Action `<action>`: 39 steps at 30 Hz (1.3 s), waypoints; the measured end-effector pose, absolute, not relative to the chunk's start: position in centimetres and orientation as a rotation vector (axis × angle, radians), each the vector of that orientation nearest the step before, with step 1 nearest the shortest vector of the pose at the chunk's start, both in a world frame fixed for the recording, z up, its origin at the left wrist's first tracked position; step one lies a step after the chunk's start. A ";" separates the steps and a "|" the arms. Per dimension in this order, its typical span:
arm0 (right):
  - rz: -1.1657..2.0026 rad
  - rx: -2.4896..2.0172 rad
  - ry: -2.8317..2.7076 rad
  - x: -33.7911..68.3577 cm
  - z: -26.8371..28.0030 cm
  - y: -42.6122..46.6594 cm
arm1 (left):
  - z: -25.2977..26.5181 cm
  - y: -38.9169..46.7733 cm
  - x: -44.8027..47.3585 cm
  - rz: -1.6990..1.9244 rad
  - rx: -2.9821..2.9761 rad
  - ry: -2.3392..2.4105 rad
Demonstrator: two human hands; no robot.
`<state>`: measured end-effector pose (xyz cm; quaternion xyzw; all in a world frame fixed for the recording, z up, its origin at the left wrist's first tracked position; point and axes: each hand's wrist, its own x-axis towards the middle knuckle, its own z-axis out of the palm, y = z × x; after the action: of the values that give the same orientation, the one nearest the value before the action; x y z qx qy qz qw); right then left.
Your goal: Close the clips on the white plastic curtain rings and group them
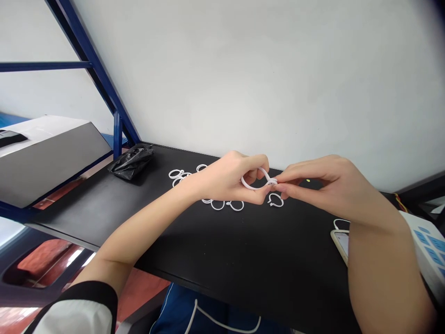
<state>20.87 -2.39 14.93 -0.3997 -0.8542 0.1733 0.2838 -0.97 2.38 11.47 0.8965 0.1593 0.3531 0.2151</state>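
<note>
My left hand (239, 178) is closed around a white ring (248, 185), with thumb and fingers curled about its loop. The fingertips of my right hand (313, 183) pinch the small looped end of the same ring, where it meets my left fingertips. Both hands are raised above the black table. Below them on the tabletop lie more white rings, among them one with a small tab (276, 200) under my right fingers and another (236, 205) beneath my left hand. Further rings (176, 174) lie to the left, partly hidden by my left forearm.
A crumpled black plastic bag (132, 162) rests at the table's back left. A phone with a white cable (340, 241) lies by my right forearm, near a white box with blue patches (427, 246). Blue metal framing (100, 83) rises at the left against the wall.
</note>
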 end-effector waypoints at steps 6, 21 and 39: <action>0.494 -1.056 -2.336 21.0 15.1 -2.3 | 11.3 2.4 -1.0 0.978 2.504 0.449; 0.479 -1.035 -2.376 21.1 15.3 -2.2 | 11.2 2.5 -1.0 0.959 2.544 0.445; 0.473 -1.031 -2.407 20.8 15.5 -2.6 | 11.3 2.2 -1.1 0.914 2.558 0.451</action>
<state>20.78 -2.55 15.54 -0.3764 -0.8785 0.1726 0.2381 -1.08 2.20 11.35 0.9116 0.1606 0.3256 0.1928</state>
